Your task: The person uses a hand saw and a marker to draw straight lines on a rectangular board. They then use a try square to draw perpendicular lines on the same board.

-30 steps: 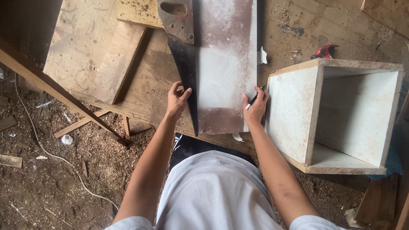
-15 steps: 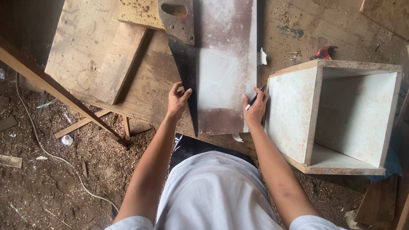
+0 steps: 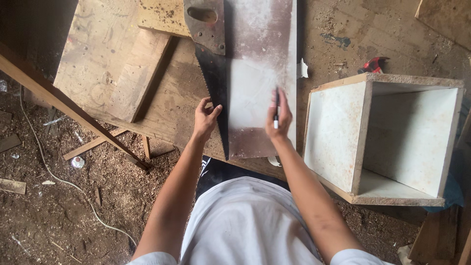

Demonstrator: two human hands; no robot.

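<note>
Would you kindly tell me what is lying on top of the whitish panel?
On the panel lie a handsaw along its left edge and the right hand holding a pen. The surface beneath them is covered.

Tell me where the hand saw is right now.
In the head view the hand saw lies up the middle of the workbench, along the left edge of the white board, with the left hand on its blade.
</note>
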